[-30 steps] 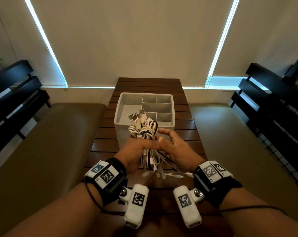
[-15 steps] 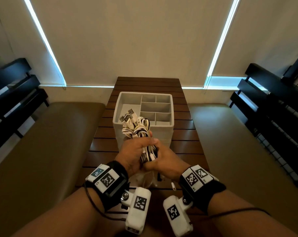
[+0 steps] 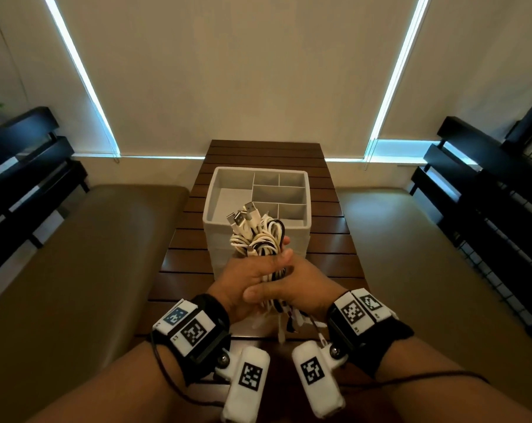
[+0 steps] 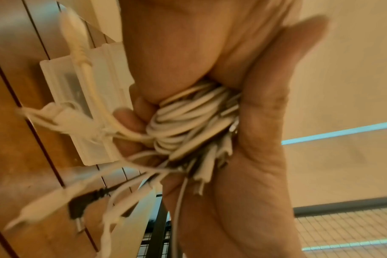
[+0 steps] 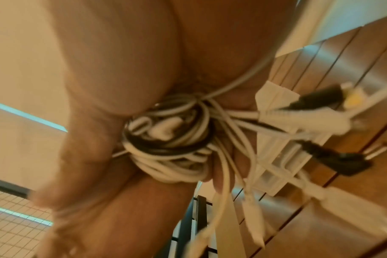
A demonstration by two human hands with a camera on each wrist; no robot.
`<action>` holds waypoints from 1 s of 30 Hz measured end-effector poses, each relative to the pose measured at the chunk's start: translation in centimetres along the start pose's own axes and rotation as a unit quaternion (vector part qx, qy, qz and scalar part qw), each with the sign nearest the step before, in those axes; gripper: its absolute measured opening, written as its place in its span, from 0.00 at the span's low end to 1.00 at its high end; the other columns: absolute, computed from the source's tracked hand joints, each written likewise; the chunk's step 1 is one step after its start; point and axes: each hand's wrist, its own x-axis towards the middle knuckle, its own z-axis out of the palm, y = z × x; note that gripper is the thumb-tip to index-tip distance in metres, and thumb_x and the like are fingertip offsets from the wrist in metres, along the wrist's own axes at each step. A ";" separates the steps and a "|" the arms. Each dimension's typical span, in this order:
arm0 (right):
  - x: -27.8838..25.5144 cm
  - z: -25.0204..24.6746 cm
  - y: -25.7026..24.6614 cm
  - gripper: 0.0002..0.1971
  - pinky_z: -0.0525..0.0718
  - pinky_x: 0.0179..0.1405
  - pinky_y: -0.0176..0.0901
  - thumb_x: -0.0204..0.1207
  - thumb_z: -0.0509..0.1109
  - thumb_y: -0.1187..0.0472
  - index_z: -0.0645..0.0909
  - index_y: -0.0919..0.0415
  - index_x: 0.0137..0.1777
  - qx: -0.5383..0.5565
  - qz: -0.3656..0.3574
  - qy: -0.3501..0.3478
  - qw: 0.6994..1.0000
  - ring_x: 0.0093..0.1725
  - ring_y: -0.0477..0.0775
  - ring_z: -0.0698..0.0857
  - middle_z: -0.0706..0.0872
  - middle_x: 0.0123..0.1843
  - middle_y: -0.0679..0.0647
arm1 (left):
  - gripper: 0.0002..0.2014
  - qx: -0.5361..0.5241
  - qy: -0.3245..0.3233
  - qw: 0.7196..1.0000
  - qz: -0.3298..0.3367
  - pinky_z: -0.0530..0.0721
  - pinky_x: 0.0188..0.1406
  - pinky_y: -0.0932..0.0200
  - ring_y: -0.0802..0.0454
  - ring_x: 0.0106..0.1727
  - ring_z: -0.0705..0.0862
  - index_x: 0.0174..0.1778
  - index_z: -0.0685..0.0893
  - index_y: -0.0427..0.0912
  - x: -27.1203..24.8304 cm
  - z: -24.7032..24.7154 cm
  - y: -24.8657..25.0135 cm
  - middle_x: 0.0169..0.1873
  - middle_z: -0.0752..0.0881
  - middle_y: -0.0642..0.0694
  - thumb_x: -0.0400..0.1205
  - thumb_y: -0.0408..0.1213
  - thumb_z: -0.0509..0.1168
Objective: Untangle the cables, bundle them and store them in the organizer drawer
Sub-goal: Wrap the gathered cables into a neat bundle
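A thick bundle of white and black cables (image 3: 258,239) stands upright between both hands, just in front of the white organizer drawer (image 3: 215,190). My left hand (image 3: 249,276) grips the bundle's middle, thumb across the top. My right hand (image 3: 301,285) wraps around the same bundle from the right, its thumb over my left hand. USB plugs stick up above the loops; loose plug ends hang below the hands. The coiled cables (image 4: 183,122) fill the left palm, and the cables (image 5: 170,144) sit pressed in the right palm with black and white plugs dangling.
The organizer has one large left compartment and several small ones on the right. It stands on a slatted wooden table (image 3: 328,239). A small clear plastic box (image 4: 84,108) lies on the table under the hands. Brown benches flank the table.
My right hand, open beside the bundle a second ago, has closed around it next to the left hand. Both hands have drawn slightly nearer to me.
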 end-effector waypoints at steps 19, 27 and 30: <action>0.6 0.4 1.2 0.25 0.85 0.29 0.47 0.55 0.72 0.76 0.81 0.59 0.54 -0.028 0.002 0.083 0.996 0.33 0.55 0.89 0.89 0.36 0.55 | 0.17 -0.097 -0.102 0.990 0.015 0.88 0.40 0.57 0.50 0.36 0.88 0.43 0.93 0.41 0.9 -0.4 0.0 0.34 0.88 0.44 0.57 0.29 0.78; 0.9 0.6 1.4 0.19 0.89 0.38 0.59 0.54 0.72 0.73 0.85 0.58 0.46 -0.087 -0.016 0.105 0.991 0.40 0.62 0.90 0.89 0.37 0.59 | 0.08 -0.073 0.008 0.997 0.016 0.84 0.43 0.52 0.44 0.35 0.86 0.39 0.88 0.39 1.3 0.3 -0.6 0.35 0.85 0.39 0.64 0.30 0.71; 0.6 0.1 0.7 0.20 0.87 0.34 0.41 0.57 0.74 0.74 0.84 0.58 0.50 -0.134 -0.018 0.129 0.982 0.38 0.47 0.90 0.90 0.36 0.50 | 0.09 -0.075 -0.020 0.997 0.007 0.87 0.41 0.53 0.47 0.38 0.88 0.41 0.90 0.40 1.3 0.3 -0.2 0.38 0.88 0.41 0.65 0.32 0.72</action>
